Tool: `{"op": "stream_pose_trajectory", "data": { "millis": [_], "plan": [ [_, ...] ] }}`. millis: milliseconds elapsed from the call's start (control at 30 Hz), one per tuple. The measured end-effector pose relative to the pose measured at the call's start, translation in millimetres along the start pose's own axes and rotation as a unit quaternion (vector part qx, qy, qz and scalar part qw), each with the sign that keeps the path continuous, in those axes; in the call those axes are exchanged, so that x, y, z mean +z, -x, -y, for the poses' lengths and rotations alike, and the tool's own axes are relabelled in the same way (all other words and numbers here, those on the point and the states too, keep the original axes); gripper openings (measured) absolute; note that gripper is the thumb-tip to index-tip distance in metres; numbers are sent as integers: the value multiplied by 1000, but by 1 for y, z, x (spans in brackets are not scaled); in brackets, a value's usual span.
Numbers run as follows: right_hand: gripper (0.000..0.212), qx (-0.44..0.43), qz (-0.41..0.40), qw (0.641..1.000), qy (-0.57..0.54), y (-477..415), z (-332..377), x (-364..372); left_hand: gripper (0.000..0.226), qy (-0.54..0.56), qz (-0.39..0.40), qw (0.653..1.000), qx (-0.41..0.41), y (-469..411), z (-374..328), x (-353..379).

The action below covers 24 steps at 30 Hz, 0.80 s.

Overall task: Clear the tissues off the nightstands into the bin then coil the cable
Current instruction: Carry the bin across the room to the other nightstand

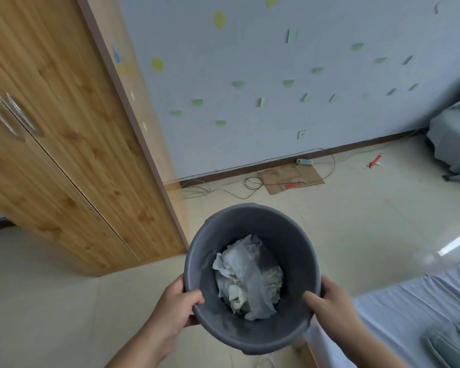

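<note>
Holding the grey bin [290, 240] up over the floor [356, 221], tipped toward the camera, with the left hand [175, 306] clamped on the near-left rim, thumb hooked inside and fingers curled round the outer wall, and the right hand [332, 304] clamped likewise on the near-right rim. Carries crumpled white tissues [245, 272] heaped at the bottom, mixed with what looks like thin plastic film and greenish scraps.

Looks light: thin moulded plastic with a soft, nearly weightless load, so calls for no more than a rim grip. Seems stiff enough at the lip to be held there without buckling, though probably smooth and a little slippery on the wall, hence best taken thumb in and fingers out, as here.

Shows no nightstands, so cannot tell whether any tissues lie on them.

Shows a thin dark cable [252, 180] lying in loose loops on the floor by the skirting board, just beside a flattened sheet of cardboard [292, 179] and near a white power strip [304, 162]; likely the one to coil, though not certain. Looks limp and springy, prone to tangling; best pinched near one end and wound in even loops, never yanked, with one end possibly plugged in. Lies well apart from the bin, with a wooden wardrobe [64, 128] off to the left and a bed [409, 309] at the right.
</note>
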State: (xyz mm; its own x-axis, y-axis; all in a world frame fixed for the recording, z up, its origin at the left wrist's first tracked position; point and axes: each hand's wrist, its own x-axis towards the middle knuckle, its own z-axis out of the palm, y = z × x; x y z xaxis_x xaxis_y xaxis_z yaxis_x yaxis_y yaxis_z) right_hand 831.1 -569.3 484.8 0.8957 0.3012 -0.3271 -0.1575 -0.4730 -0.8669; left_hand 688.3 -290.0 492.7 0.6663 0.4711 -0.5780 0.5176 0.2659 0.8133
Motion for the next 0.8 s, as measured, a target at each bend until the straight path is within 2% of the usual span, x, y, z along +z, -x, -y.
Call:
{"op": "stream_pose_trajectory", "data": {
  "millis": [100,333,567,667,767,800],
  "plan": [
    [28,-6,22,1000,-8,-77,37,-17,49,6,3,1000,-2,-56,-55,16],
    [31,-11,-24,1000,-16,-237,83,-42,38,-12,38,999,11,-205,-164,58],
    [23,65,-142,987,-50,-340,99,-99,35,-116,190,974,37,-363,-277,161],
    [20,88,-215,970,-65,-355,99,-140,39,-165,261,950,38,-408,-319,229],
    [8,116,-290,946,-87,-361,90,-180,38,-216,331,917,53,-439,-349,309],
    [11,128,-313,936,-96,-362,83,-192,37,-233,352,905,59,-449,-356,337]
  ]
}}
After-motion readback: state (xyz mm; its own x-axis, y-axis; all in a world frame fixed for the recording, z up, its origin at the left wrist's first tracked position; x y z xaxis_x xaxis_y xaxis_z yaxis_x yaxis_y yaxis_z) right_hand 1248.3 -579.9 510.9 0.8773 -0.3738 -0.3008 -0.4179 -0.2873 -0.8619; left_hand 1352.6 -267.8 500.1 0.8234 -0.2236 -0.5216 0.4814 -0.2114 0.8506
